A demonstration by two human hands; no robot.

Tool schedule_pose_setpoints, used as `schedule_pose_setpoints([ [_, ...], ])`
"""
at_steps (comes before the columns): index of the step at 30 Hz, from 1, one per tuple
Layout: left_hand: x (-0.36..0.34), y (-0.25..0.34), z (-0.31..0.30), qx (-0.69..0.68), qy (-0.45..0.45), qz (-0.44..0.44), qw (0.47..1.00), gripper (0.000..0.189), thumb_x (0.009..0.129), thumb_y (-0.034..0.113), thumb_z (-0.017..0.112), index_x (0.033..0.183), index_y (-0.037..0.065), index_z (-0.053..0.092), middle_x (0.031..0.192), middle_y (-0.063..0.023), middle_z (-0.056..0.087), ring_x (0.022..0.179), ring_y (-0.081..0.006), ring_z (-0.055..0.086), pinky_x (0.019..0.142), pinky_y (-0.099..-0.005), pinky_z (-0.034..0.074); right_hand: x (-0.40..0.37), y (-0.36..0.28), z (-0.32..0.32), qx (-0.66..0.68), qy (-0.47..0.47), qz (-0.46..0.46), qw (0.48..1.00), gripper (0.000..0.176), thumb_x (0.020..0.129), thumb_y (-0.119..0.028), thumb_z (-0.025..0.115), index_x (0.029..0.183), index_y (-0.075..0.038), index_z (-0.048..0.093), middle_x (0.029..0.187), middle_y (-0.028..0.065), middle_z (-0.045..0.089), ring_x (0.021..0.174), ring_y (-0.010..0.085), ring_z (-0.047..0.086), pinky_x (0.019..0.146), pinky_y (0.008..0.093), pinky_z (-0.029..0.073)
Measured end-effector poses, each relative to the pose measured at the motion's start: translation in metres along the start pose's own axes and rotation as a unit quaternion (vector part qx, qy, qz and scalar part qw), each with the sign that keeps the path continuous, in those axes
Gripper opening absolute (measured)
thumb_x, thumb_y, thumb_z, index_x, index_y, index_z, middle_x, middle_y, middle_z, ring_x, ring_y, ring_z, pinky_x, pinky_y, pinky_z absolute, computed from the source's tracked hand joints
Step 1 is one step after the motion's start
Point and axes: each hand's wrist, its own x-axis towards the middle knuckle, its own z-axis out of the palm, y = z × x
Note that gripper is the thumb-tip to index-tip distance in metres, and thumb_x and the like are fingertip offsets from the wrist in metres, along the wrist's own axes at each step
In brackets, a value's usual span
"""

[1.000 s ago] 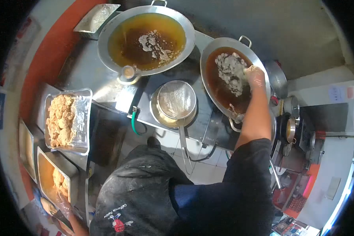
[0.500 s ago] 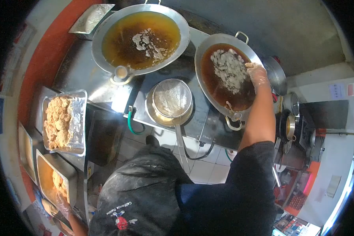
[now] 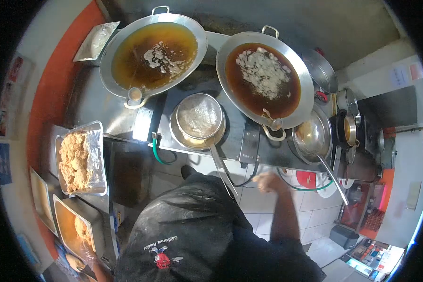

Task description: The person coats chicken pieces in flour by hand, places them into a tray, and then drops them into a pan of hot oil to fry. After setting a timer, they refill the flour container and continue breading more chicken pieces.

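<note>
My left hand (image 3: 88, 255), in a clear glove, reaches into a metal tray (image 3: 74, 198) at the lower left. It is at the near end of a pile of battered, breaded pieces (image 3: 82, 230); its fingertips are hard to make out against them. My right hand (image 3: 268, 182) is in the air over the floor, in front of the counter. Motion smears it; its fingers look bent, and nothing shows in them. Beyond it stands the right wok (image 3: 305, 80) of dark oil, where pale batter clumps (image 3: 264, 71) float.
A left wok (image 3: 199, 47) holds amber oil. Between the woks and me, a strainer (image 3: 199, 115) rests on a bowl, its handle jutting past the counter edge. Another strainer (image 3: 312, 136) lies at right. A clear tub (image 3: 101, 157) holds breaded pieces. A green hose (image 3: 156, 152) hangs down.
My right hand has left the right wok and come back toward my body, down and left. My left hand stays at the metal tray. The whole view has shifted slightly.
</note>
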Motion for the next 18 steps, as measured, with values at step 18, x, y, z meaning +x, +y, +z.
schedule_pose_setpoints([
  [18, 0.002, 0.013, -0.008, -0.105, -0.04, -0.056, 0.992, 0.049, 0.12, 0.027, 0.044, 0.16, 0.001, 0.053, 0.158, -0.0244, 0.06, 0.127, -0.0405, 0.066, 0.113, -0.0515, 0.05, 0.158, 0.059, 0.029, 0.047, 0.367, -0.29, 0.883, 0.029, 0.103, -0.024, 0.078, 0.119, -0.003, 0.066, 0.089, 0.0162, 0.075, 0.064, 0.0253, 0.069, 0.054, 0.0381, 0.056],
])
